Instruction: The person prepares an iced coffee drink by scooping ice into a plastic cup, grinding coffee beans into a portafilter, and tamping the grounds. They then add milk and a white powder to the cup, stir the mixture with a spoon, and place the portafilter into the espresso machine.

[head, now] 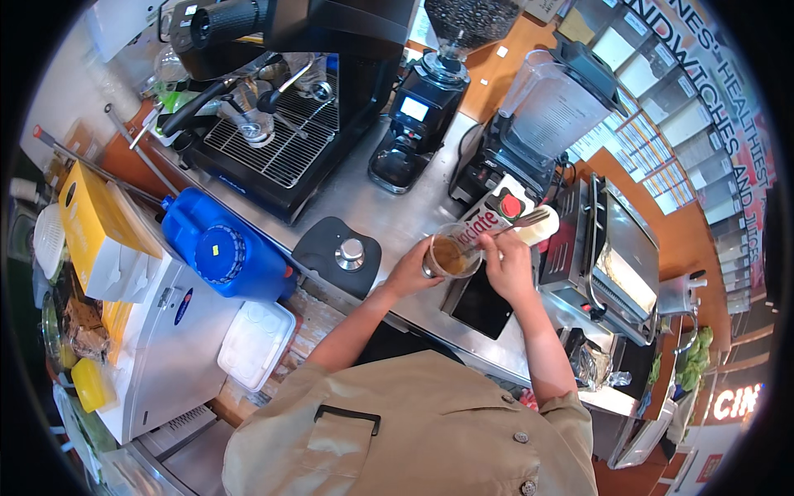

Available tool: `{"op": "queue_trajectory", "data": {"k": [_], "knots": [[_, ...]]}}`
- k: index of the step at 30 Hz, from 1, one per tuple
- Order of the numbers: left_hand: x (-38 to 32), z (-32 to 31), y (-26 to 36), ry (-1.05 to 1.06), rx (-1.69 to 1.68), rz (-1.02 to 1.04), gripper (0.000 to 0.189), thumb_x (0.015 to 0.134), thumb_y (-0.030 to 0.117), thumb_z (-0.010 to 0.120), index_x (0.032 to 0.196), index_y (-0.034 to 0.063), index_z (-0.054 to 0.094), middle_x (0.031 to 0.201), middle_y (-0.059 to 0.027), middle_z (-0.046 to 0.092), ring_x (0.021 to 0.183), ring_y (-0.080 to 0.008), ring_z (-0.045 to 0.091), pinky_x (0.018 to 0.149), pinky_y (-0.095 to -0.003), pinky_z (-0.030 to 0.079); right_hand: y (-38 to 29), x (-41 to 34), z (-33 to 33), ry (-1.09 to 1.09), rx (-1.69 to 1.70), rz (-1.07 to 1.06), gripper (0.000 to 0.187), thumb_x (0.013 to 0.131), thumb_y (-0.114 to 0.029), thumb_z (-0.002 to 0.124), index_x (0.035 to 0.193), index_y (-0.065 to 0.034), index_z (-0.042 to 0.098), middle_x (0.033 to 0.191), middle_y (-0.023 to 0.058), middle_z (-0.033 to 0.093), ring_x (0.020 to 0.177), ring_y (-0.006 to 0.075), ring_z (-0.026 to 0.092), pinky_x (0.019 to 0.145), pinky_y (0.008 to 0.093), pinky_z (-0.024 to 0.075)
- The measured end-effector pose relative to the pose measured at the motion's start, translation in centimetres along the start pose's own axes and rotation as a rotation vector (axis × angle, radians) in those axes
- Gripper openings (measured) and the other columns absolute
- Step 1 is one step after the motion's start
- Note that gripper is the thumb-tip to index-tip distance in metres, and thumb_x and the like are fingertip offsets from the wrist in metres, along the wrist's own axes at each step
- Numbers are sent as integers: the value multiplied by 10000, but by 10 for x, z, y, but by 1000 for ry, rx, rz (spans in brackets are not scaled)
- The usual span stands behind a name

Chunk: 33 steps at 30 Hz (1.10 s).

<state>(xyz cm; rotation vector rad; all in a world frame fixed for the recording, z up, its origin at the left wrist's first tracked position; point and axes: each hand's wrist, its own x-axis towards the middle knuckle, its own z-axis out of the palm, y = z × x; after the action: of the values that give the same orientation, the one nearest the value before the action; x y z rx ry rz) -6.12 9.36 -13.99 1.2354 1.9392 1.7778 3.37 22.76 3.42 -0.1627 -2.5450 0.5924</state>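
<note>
My left hand (410, 273) is wrapped around a clear plastic cup (439, 233) with brown liquid (448, 255) in it. In my right hand (512, 266) is a metal fork (532, 217), its tines pointing up and away from the cup. The fork's handle end points down toward the cup's mouth; how deep it reaches is hard to see. Just behind the cup are a printed carton with a red cap (510, 207) and a white bottle (541, 227). A black flat device (485, 305) lies on the steel counter below my right hand.
An espresso machine (366, 74) with a glass (253, 129) on its drip tray stands at the left. Beyond are a coffee grinder (409, 133), a blender (552, 102) and a contact grill (620, 260). A tamper (351, 254) rests on a black mat (310, 248), near a blue jug (260, 260).
</note>
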Motion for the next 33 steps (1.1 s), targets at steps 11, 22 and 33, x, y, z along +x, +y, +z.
{"op": "queue_trajectory", "data": {"k": [11, 22, 33], "knots": [[1, -6, 3, -72, 7, -17, 878, 580, 166, 790, 1320, 13, 343, 1266, -188, 423, 1223, -338, 376, 1032, -387, 307, 9, 4, -2, 23, 19, 102, 164, 847, -93, 574, 727, 15, 609, 730, 178, 596, 676, 354, 553, 626, 425, 433], [3, 14, 10, 167, 150, -69, 841, 524, 172, 820, 1248, 52, 410, 1102, -158, 446, 1080, -344, 426, 940, -409, 363, -4, 5, 8, 79, -52, -50, 161, 810, -86, 612, 685, 14, 603, 716, 163, 608, 668, 349, 554, 624, 419, 435], [1, -4, 7, 94, -74, -43, 856, 550, 97, 786, 1290, 21, 363, 1219, -166, 458, 1163, -298, 456, 971, -361, 389, -4, 4, 12, 62, 52, -109, 171, 802, -86, 611, 668, 18, 590, 669, 159, 577, 665, 343, 542, 621, 423, 415]]}}
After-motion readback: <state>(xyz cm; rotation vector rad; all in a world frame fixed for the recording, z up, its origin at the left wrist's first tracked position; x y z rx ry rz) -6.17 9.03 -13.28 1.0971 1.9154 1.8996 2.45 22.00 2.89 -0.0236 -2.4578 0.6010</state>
